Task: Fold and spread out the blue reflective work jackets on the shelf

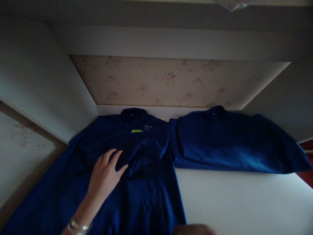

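My left hand lies flat with fingers apart on a dark blue jacket spread out on the white surface. It presses the cloth just below the chest, left of a folded-over part. The jacket has a collar at the top and a small yellow-green patch with white lettering beside it. A metal bracelet is on my left wrist. At the bottom edge a blurred skin-coloured shape shows; I cannot tell if it is my right hand.
A second dark blue garment lies folded to the right, against the back. Floral wallpaper covers the recessed wall behind. White panels frame the recess left and right. A strip of reddish wood shows at far right.
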The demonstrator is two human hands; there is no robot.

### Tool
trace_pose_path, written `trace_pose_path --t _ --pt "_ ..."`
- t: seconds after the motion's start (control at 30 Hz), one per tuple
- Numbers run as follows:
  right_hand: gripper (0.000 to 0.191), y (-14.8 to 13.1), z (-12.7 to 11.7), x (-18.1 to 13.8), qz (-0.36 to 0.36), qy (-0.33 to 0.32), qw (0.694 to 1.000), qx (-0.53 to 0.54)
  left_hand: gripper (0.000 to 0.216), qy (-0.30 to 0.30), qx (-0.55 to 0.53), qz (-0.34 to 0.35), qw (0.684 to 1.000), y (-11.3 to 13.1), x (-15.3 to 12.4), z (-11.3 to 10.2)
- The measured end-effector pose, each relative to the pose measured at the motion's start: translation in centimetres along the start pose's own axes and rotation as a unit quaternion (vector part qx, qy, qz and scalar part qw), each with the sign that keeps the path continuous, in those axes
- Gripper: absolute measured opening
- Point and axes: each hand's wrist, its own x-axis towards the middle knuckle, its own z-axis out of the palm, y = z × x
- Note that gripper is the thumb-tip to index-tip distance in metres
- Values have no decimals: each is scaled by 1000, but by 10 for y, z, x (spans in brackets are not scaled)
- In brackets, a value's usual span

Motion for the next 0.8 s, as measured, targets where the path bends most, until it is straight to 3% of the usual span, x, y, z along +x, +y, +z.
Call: trace_pose_path --t 0.07,0.13,0.23,0.3,0.37,0.47,0.53,0.6,0.67,0.73,0.8 --pt "34 8 -32 3 12 55 998 6 63 -16 73 1 997 -22 32 2" --pt "38 21 -71 12 37 181 983 18 48 -103 70 -2 992 -37 51 4" --pt "43 50 -132 35 124 404 905 -45 37 -176 34 -5 984 -42 64 2" --pt "48 70 -163 53 184 461 857 -139 37 -181 22 -2 983 -35 72 -7" --pt "58 88 -182 70 221 465 835 -193 39 -175 -57 -23 983 -17 80 -17" --pt "55 108 -190 89 242 457 834 -193 44 -101 -294 -91 946 29 92 -23" --pt "36 115 -192 94 237 457 837 -186 47 -77 -386 -59 917 69 95 -11" --pt "27 118 -195 87 219 476 835 -168 48 -120 -369 58 920 108 95 13" --pt "31 118 -195 66 204 517 820 -139 49 -164 -318 156 921 137 95 45" --pt "40 118 -187 29 198 564 795 -103 53 -184 -284 200 919 153 95 75" --pt "46 118 -161 -21 173 626 760 -9 57 -188 -259 216 923 157 100 97"
